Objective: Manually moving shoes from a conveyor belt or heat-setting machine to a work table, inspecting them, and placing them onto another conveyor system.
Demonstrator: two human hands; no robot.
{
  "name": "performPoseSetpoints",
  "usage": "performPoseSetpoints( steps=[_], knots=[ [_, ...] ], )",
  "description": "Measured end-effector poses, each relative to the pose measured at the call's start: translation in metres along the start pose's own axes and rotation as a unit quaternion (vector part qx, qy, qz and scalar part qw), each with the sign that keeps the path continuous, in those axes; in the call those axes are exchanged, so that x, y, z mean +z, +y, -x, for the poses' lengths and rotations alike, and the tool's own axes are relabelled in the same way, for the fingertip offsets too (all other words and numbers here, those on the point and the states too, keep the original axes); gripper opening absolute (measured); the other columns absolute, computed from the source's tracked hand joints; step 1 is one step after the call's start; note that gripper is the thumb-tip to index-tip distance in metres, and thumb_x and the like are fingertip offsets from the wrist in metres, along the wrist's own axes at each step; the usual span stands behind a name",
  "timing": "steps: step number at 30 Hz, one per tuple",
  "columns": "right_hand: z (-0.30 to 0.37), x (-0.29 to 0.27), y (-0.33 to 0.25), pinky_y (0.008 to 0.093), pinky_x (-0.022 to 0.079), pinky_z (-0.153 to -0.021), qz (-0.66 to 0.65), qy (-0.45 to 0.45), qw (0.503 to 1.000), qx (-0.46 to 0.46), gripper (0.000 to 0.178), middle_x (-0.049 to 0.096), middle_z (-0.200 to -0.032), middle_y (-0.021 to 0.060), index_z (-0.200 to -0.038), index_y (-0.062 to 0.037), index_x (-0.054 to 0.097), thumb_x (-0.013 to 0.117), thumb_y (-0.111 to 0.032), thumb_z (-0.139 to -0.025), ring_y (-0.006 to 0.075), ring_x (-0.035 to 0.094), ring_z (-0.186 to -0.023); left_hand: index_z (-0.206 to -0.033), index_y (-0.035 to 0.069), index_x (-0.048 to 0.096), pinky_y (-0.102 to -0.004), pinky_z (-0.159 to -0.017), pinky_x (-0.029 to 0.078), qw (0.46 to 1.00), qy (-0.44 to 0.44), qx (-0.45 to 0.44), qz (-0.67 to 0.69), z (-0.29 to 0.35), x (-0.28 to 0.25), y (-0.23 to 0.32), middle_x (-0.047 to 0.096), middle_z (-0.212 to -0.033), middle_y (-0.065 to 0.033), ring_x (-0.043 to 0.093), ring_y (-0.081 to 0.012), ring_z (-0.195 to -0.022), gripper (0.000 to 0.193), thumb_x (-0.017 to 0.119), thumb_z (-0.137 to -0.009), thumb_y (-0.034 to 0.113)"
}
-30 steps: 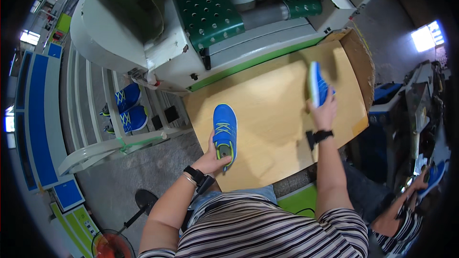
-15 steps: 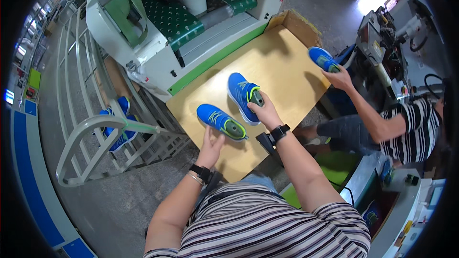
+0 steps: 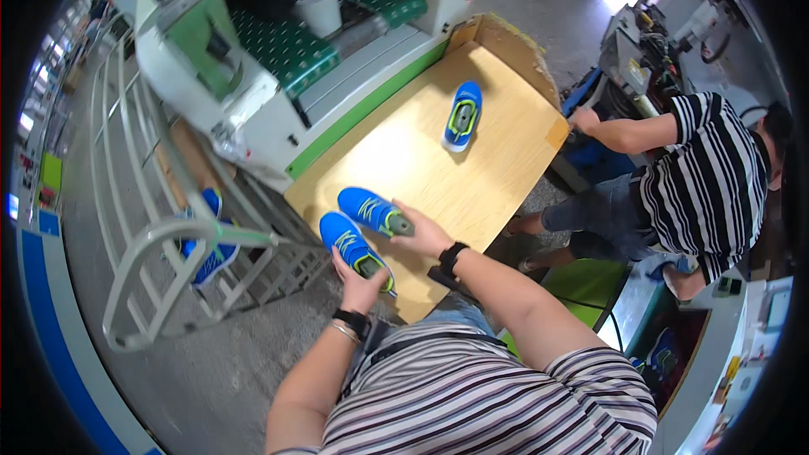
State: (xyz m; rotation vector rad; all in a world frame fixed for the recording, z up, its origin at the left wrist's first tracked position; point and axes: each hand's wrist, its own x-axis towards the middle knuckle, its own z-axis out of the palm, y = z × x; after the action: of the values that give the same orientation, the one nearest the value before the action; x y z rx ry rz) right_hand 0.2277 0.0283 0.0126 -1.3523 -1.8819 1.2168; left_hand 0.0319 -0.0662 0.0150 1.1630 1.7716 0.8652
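Left hand [image 3: 360, 286] clamped on the heel of one blue shoe [image 3: 342, 236]; right hand [image 3: 426, 236] clamped on the heel of a second blue shoe [image 3: 365, 205]. Hands slightly apart, shoes side by side at the bench's [image 3: 497, 173] left end; cannot tell whether lifted. Third blue shoe [image 3: 464, 97] rests farther off, toward the cardboard wall [image 3: 524, 55].

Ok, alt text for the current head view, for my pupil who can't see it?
A person's left hand holds one blue shoe, the right hand a second blue shoe, both at a tan tabletop; a third blue shoe rests apart. Behind is a green belt; right, a co-worker.
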Motion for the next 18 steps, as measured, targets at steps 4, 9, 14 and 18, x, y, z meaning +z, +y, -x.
performPoseSetpoints(
  steps=[4, 9, 14, 18],
  knots=[
    [0.0, 0.008, -0.016, 0.0351, 0.04, -0.107, -0.018, 0.051, 0.998, -0.005, 0.081, 0.051, -0.136, 0.0253, -0.146, -0.0009, 0.035, 0.076, -0.023, -0.079, 0.0334, 0.051, -0.127, -0.15, 0.001, -0.008, -0.0448, -0.109, 0.034, 0.988, -0.012, -0.109, 0.106, -0.019, 0.003, 0.012, 0.028, -0.144, -0.0288, 0.035, -0.0401, -0.131, 0.119, 0.078, -0.069, 0.013],
    [-0.035, -0.061, -0.036, 0.0328, 0.045, -0.1, -0.312, 0.114, 0.926, 0.177, 0.066, 0.061, -0.126, 0.0152, -0.141, 0.0019, 0.044, 0.072, -0.022, -0.086, 0.0224, 0.058, -0.114, -0.142, 0.004, 0.032, -0.0376, -0.094, 0.05, 0.849, -0.155, -0.179, 0.473, -0.062, -0.044, 0.107, 0.052, -0.125, -0.0126, 0.057, -0.0278, -0.112, 0.073, 0.062, -0.076, -0.002],
    [-0.126, -0.173, -0.085, 0.0328, 0.045, -0.1, -0.175, 0.257, 0.949, -0.04, 0.061, 0.06, -0.125, 0.0155, -0.139, 0.0003, 0.047, 0.071, -0.022, -0.087, 0.02, 0.057, -0.114, -0.134, 0.006, 0.042, -0.0386, -0.094, 0.051, 0.854, -0.102, -0.031, 0.51, -0.12, -0.07, 0.242, 0.056, -0.119, -0.0092, 0.059, -0.0235, -0.108, 0.056, 0.051, -0.08, -0.004],
    [-0.244, -0.252, -0.13, 0.0351, 0.044, -0.1, -0.092, 0.301, 0.93, -0.19, 0.062, 0.057, -0.129, 0.0202, -0.138, -0.0016, 0.046, 0.07, -0.023, -0.086, 0.0278, 0.057, -0.118, -0.143, 0.003, 0.031, -0.0386, -0.1, 0.046, 0.916, 0.026, 0.108, 0.386, -0.198, -0.076, 0.313, 0.052, -0.128, -0.0146, 0.056, -0.027, -0.113, 0.065, 0.053, -0.081, 0.0]
  ],
)
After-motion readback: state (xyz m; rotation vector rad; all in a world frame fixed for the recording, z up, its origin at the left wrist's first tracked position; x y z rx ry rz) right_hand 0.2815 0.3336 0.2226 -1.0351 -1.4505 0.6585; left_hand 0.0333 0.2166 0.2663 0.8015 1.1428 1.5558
